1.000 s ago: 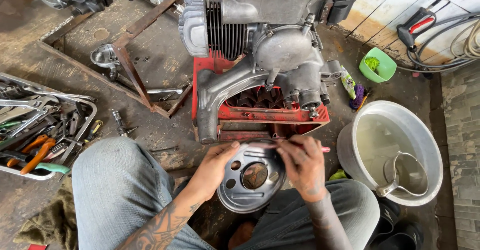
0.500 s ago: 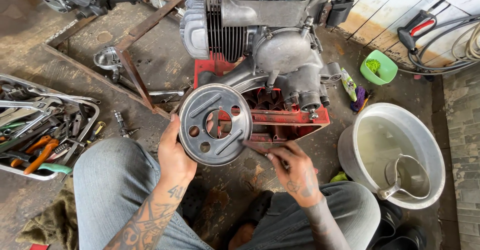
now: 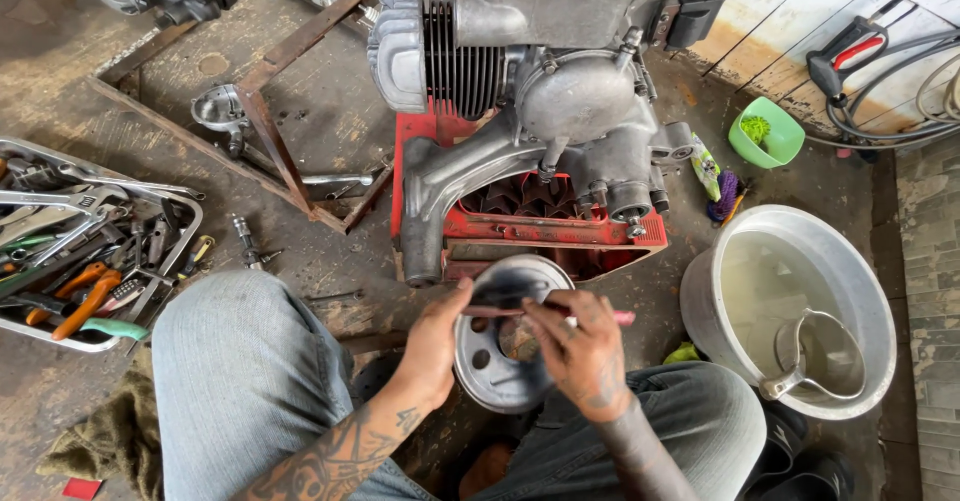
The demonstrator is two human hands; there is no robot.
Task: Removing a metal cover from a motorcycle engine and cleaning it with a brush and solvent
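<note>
A round grey metal hub plate [image 3: 495, 361] with holes rests low between my knees, in front of the red crate [image 3: 560, 233]. My left hand [image 3: 437, 339] grips its left rim. My right hand [image 3: 580, 346] is over the plate's centre, pinching a thin tool with a pink handle end [image 3: 622, 317]. A grey engine [image 3: 540, 71] with cooling fins sits on the red crate just beyond the plate.
A tray of wrenches, pliers and screwdrivers [image 3: 85, 251] lies at the left. A large metal basin [image 3: 790, 306] with liquid and a ladle stands at the right. A green bowl [image 3: 766, 133], a rusty steel frame [image 3: 270, 131] and a rag [image 3: 100, 441] are around.
My left hand had lifted the plate up toward the engine half a second ago; it is now lowered back between my knees, and my right hand has returned to its centre.
</note>
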